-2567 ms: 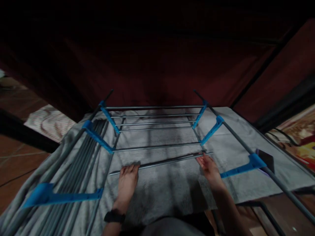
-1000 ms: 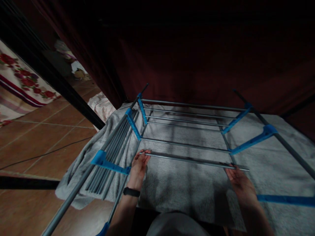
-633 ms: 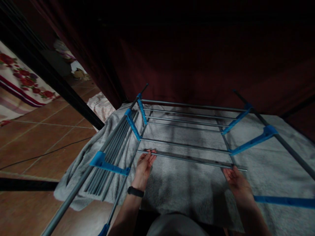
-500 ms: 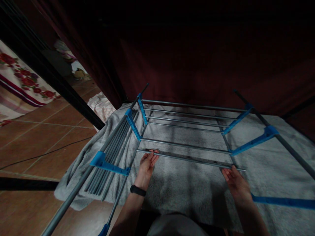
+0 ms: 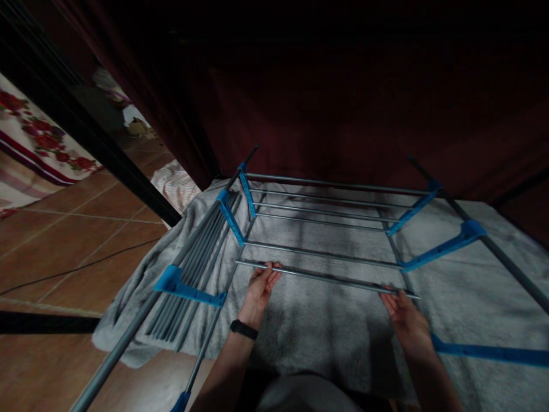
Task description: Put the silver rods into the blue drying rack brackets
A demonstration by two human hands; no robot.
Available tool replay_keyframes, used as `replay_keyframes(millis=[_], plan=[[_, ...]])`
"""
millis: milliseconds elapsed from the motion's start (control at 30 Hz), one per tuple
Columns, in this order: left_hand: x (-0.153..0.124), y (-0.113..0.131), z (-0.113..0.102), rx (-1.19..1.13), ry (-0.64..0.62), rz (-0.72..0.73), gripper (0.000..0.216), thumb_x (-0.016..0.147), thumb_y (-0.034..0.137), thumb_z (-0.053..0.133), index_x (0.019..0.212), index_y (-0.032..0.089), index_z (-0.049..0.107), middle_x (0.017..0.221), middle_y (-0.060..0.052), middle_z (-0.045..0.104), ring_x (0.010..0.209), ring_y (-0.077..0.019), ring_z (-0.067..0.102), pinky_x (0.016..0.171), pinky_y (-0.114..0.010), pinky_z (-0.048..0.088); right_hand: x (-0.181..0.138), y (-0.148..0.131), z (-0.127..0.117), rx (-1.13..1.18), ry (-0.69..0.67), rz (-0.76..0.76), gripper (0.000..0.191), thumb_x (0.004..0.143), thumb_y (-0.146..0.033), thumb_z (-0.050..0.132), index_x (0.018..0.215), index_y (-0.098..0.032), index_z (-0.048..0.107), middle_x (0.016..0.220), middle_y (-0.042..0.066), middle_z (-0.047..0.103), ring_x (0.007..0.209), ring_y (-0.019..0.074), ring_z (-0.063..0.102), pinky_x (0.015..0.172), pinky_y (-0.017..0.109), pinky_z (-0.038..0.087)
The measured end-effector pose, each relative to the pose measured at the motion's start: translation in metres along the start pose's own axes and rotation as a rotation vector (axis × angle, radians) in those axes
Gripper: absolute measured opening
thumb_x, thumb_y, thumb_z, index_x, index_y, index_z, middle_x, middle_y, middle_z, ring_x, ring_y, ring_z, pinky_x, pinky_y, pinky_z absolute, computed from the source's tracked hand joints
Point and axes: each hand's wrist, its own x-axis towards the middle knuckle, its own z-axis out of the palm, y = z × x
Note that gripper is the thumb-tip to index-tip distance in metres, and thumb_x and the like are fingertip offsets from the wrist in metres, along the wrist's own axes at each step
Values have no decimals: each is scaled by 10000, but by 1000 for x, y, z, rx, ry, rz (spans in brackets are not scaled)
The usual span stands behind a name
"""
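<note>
A thin grey metal rod [image 5: 330, 278] runs crosswise in front of me, pinched near its two ends. My left hand [image 5: 261, 284], with a dark band on the wrist, grips it close to the left end. My right hand [image 5: 401, 312] closes on it near the right end. Around it stands a rack frame of grey tubes with blue plastic brackets; one bracket [image 5: 189, 289] is on the left side, another bracket [image 5: 446, 249] on the right. Several crossbars, among them the nearest crossbar [image 5: 321, 254], span the frame beyond the held rod.
Several loose grey rods [image 5: 189, 280] lie side by side at the left on a grey blanket [image 5: 309, 337]. A blue bracket [image 5: 493, 352] extends at the lower right. A dark red curtain [image 5: 326, 114] hangs behind. A black post [image 5: 90, 126] slants across the left, over tiled floor [image 5: 77, 240].
The right hand has shifted slightly left along with the rod's right end. My left hand has slid a little to the right along the rod. Both hands keep hold.
</note>
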Motion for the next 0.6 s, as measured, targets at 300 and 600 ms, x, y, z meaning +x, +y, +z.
replay_keyframes(millis=[300, 600], plan=[[3, -4, -9, -12, -35, 30, 159, 917, 115, 894, 864, 155, 749, 933, -101, 872, 908, -222, 873, 988, -377, 703, -10, -4, 2, 49, -36, -11, 299, 655, -322, 974, 701, -255, 686, 977, 17, 836, 1054, 217, 804, 1149, 472, 636], [3, -7, -11, 0, -56, 75, 243, 879, 84, 913, 821, 174, 694, 966, -113, 874, 1039, -275, 879, 1036, -418, 694, -12, -2, 6, 83, -22, -35, 275, 708, -347, 985, 826, -245, 759, 1008, 10, 845, 1028, 194, 812, 1143, 415, 628]])
